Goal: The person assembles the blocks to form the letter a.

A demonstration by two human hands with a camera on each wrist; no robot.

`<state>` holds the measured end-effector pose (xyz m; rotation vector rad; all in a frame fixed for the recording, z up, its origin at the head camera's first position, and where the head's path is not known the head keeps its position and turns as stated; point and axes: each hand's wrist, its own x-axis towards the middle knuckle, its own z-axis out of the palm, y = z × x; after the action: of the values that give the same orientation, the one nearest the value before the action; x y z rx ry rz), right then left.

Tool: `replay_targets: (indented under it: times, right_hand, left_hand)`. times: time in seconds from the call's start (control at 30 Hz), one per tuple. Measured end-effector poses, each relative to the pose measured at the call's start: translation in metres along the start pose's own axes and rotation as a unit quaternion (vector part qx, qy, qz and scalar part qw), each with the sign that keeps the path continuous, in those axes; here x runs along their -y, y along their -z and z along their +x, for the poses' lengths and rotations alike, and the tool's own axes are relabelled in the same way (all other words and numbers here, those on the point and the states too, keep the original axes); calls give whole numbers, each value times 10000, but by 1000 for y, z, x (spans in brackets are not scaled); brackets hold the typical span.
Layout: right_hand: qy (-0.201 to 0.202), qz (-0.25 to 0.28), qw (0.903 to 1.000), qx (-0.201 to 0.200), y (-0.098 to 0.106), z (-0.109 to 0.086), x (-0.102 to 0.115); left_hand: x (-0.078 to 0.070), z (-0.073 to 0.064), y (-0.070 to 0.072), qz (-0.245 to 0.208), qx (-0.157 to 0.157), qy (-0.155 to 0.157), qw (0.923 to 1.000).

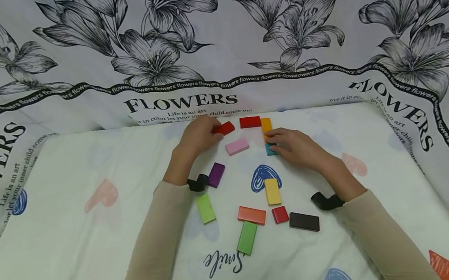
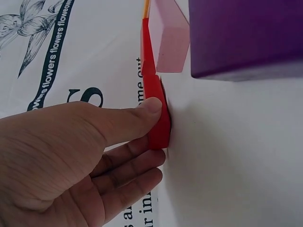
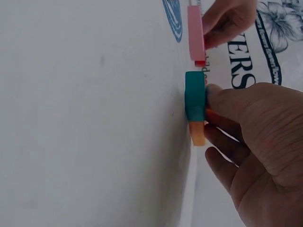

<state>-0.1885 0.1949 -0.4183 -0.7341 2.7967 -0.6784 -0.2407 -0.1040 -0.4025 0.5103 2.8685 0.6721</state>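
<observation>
A smooth, flat-faced red block sits on the printed white cloth, pinched between the left hand's thumb and bent fingers. The right hand, partly curled, pinches a teal block end to end with an orange-yellow block. A pink rectangular block lies between the hands.

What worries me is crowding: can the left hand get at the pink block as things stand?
Probably yes: the pink block lies close by, with nothing seen between it and the left hand. That hand pinches a red block, though, so it likely must let go first.
</observation>
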Motion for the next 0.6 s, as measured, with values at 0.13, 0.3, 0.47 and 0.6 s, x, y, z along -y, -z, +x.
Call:
replay_targets:
  times: [0.13,0.3,0.47,0.6]
  right_hand:
    - [-33,-68,10000,-57,-1,-1,-1]
    - [-52,-46,10000,3,-2,-2,-1]
    - [65,-94,9999,16,-4,-1,1]
    - [4,-166,9999,23,-2,-1,1]
  left_hand:
    - [-3,2,-3,44,-55,-22,10000]
    - [-6,5,-4,207,57,-28,9998]
    - [-6,4,-5,139,6,51,9999]
    - [-6,6,-6,91,-17,-84,9999]
